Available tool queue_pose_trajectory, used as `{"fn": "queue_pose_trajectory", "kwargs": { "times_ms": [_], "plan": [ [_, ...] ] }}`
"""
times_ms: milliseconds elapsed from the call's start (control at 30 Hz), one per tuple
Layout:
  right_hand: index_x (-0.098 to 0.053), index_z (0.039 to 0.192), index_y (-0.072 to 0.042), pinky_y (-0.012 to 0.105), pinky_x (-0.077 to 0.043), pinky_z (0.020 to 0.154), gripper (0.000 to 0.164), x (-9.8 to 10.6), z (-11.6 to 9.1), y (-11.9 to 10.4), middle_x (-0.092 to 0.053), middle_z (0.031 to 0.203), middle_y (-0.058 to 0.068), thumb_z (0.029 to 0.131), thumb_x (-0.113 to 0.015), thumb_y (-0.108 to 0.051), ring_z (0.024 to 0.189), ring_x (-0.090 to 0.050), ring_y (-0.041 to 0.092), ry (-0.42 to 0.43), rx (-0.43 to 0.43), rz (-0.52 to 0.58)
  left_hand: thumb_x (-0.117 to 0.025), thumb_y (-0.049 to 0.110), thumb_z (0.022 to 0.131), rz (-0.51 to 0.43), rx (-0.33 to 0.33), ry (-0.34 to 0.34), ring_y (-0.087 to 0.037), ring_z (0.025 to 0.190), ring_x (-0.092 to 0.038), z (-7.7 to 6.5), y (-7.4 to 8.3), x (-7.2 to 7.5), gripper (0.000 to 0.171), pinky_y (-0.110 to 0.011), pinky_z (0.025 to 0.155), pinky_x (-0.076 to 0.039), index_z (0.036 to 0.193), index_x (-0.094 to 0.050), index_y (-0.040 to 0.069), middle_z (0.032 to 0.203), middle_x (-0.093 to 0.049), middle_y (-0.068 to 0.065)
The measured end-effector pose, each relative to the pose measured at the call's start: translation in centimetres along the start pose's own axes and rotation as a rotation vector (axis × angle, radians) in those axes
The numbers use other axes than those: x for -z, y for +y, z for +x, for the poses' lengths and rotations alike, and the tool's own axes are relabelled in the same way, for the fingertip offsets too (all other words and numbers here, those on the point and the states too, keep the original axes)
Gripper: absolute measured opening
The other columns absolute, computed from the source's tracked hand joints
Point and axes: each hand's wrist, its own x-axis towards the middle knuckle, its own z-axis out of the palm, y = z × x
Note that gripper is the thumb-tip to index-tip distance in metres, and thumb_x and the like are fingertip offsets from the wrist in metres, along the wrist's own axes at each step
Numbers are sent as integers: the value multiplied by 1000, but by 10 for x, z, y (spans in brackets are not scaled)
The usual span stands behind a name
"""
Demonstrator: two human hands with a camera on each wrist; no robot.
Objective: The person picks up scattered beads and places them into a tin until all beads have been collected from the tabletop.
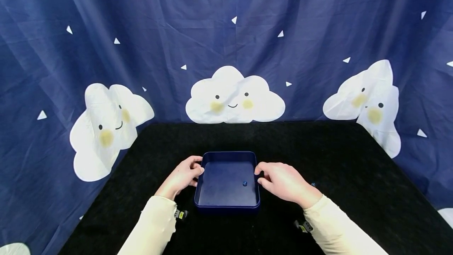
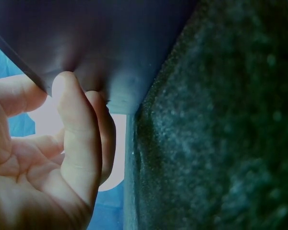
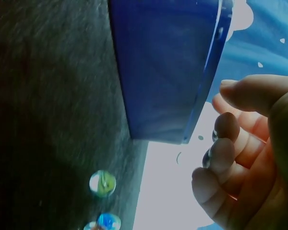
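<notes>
A shallow dark blue tray (image 1: 227, 209) lies on the black cloth between both hands. A small blue marble (image 1: 245, 183) is inside it, right of the middle. My left hand (image 1: 183, 176) holds the tray's left wall, thumb at the rim and fingertips against the outer side (image 2: 129, 62). My right hand (image 1: 283, 180) is beside the right wall, fingers loosely curled and holding nothing visible. In the right wrist view its fingers (image 3: 223, 155) are apart from the wall (image 3: 163, 72).
A blue marble (image 1: 313, 184) lies behind the right wrist. In the right wrist view a yellow-green marble (image 3: 103, 183) and a blue marble (image 3: 109, 221) are on the black cloth (image 1: 170, 137), with another partly cut off. A blue curtain with clouds (image 1: 233, 101) stands behind.
</notes>
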Motion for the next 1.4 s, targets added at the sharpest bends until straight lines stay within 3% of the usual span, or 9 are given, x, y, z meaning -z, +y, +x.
{"fn": "queue_pose_trajectory", "kwargs": {
  "times_ms": [500, 833, 1400],
  "plan": [
    [-68, 106, -23, 30, -44, 60, 18, 13, -21, 51, -51, 69, -16, 89, -74, -21, 58, -46, 3, 14, -121, 25, -63, 7, 95, 40, -4, 12, -24, 80, -61, 2, 0, 0, 45, -37, 61, -56, 139, -53, 2, 100, -60, -10],
    [-67, 104, -21, 32, -42, 59, 16, 16, -34, 87, -51, 69, -16, 89, -74, -21, 60, -46, 4, 8, -155, 7, -63, 5, 96, 45, 3, 20, -24, 80, -61, 2, -1, -1, 43, -37, 62, -56, 138, -54, 3, 100, -60, -10],
    [-65, 90, -28, 31, -40, 57, 15, 19, -57, 107, -49, 66, -16, 83, -77, -21, 59, -46, 4, -82, -198, -20, -62, 7, 97, 46, 5, 15, -25, 81, -62, 2, -2, -1, 43, -38, 62, -56, 139, -54, 3, 101, -58, -11]
  ]
}}
